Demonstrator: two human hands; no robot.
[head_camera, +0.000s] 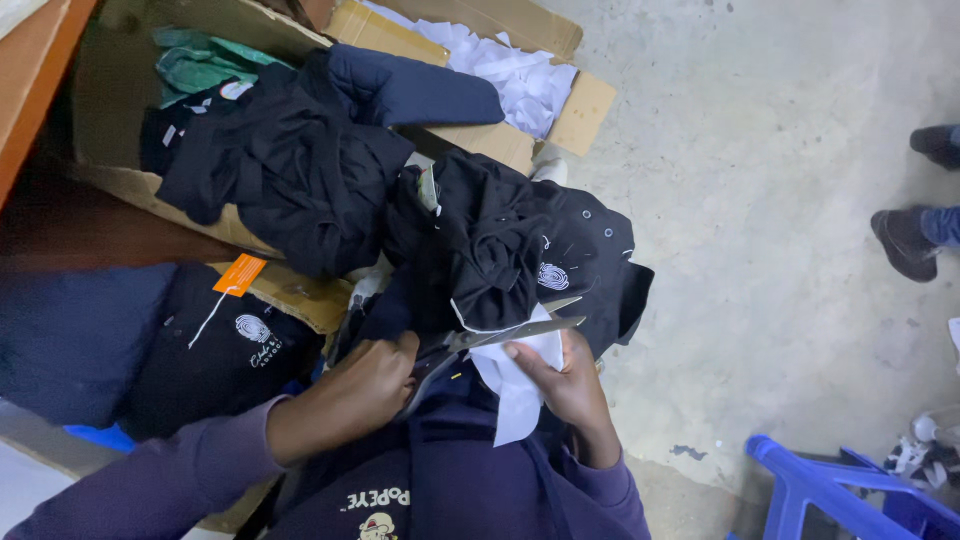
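Scissors (500, 335) cutting white fabric (515, 385), cardboard box (110, 110) holding dark clothes (290, 160)

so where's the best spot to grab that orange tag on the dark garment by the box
Probably the orange tag itself, pinched by its long edges from above. It lies flat and face up against the edge of the cardboard box, with its lower corner free. The thin white string trailing down from it onto the dark garment looks too fine to grip well. Neither the left hand nor the right hand is near it.
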